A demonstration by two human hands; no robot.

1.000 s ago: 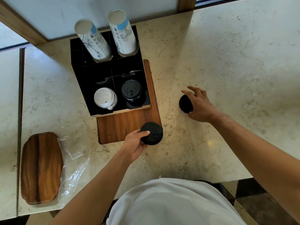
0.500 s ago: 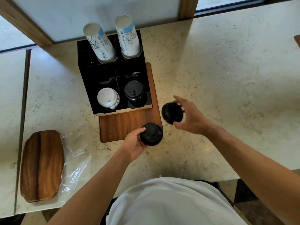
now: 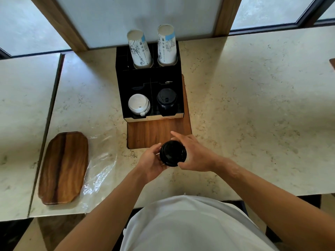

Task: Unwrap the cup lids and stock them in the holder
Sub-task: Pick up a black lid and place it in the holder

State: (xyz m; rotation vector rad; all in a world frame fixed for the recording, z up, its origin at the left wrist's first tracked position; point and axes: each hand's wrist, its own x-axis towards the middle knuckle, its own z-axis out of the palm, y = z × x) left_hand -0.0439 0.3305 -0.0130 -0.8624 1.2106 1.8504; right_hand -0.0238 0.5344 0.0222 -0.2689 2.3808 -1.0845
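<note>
Both hands meet on one stack of black cup lids (image 3: 173, 153) just in front of the wooden board's near edge. My left hand (image 3: 151, 160) cups the stack from the left and below. My right hand (image 3: 193, 153) wraps it from the right and over the top. The black holder (image 3: 125, 95) stands on the board behind them. Its front right compartment holds a black lid stack (image 3: 166, 99), its front left a white lid stack (image 3: 138, 105). An empty clear plastic wrap (image 3: 100, 169) lies flat on the counter to the left.
Two sleeves of printed paper cups (image 3: 140, 49) stick up from the holder's back row. The wooden board (image 3: 154, 133) juts out under the holder. A wooden tray (image 3: 63, 167) lies at the left, partly on the wrap. The marble counter (image 3: 253, 115) runs wide to the right.
My right hand picked up black lids from the counter at the right and carried them left onto the stack in my left hand. Both hands now close on one stack.
</note>
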